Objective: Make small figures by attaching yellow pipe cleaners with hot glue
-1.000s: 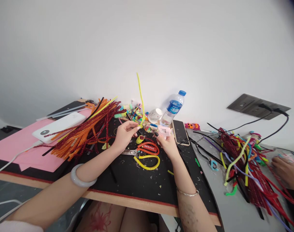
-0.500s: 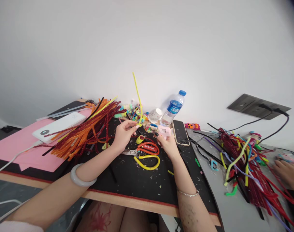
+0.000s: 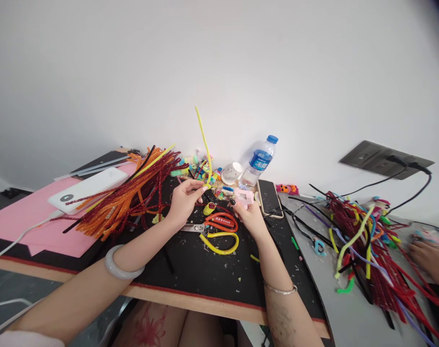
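A long yellow pipe cleaner [image 3: 203,135] stands up from my left hand [image 3: 186,200], pinched near its lower end between thumb and fingers. My right hand [image 3: 248,214] is closed on a small pale pink plastic tool [image 3: 244,196] of a kind I cannot make out. Between the two hands, on the black mat [image 3: 205,274], lie scissors [image 3: 195,228] with one red and one yellow handle. Just behind them rests a short yellow coil [image 3: 209,208] with a dark red centre.
To the left, orange and red pipe cleaners [image 3: 132,188] lie over pink sheets [image 3: 31,212] and a white device [image 3: 89,188]. Behind are a paper cup [image 3: 232,172], a water bottle [image 3: 259,161] and a phone [image 3: 270,197]. Another person's hand [image 3: 429,258] is at right beside more pipe cleaners [image 3: 374,250].
The upright yellow pipe cleaner has shifted slightly left at its top. The pink tool in my right hand has moved slightly left; both hands otherwise stay nearly in place.
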`<state>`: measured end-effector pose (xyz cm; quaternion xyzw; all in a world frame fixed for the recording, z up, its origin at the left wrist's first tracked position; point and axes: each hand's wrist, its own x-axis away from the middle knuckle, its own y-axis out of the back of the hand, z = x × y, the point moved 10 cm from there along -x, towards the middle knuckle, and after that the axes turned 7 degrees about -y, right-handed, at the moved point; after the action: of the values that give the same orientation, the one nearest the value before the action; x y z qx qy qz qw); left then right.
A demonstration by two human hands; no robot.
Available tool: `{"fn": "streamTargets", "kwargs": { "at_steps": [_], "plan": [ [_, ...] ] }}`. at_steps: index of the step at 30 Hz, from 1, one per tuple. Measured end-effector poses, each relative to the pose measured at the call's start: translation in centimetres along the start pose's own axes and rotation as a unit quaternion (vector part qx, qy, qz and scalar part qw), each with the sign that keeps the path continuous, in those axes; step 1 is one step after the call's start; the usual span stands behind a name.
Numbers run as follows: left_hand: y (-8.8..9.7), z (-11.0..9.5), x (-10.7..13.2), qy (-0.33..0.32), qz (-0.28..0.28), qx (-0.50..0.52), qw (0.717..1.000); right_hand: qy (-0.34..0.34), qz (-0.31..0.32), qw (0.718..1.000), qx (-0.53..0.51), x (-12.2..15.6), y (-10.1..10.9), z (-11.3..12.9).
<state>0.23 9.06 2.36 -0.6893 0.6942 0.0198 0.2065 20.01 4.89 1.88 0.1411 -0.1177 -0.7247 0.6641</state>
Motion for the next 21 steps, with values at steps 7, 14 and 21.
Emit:
{"fn": "streamTargets", "kwargs": {
  "at_steps": [7, 14, 21],
  "plan": [
    [0.0, 0.3, 0.0, 0.0, 0.002, -0.002, 1.0, -0.002, 0.001, 1.0, 0.004, -0.1, -0.1, -0.4],
    [0.3, -0.2, -0.1, -0.006, -0.014, -0.002, 1.0, 0.035, 0.012, 0.998, 0.043, 0.1, -0.5, 0.6],
    [0.6, -0.3, -0.4, -0.001, -0.024, -0.001, 1.0, 0.109, -0.07, 0.964, 0.232, 0.7, 0.9, 2.9]
  ]
}}
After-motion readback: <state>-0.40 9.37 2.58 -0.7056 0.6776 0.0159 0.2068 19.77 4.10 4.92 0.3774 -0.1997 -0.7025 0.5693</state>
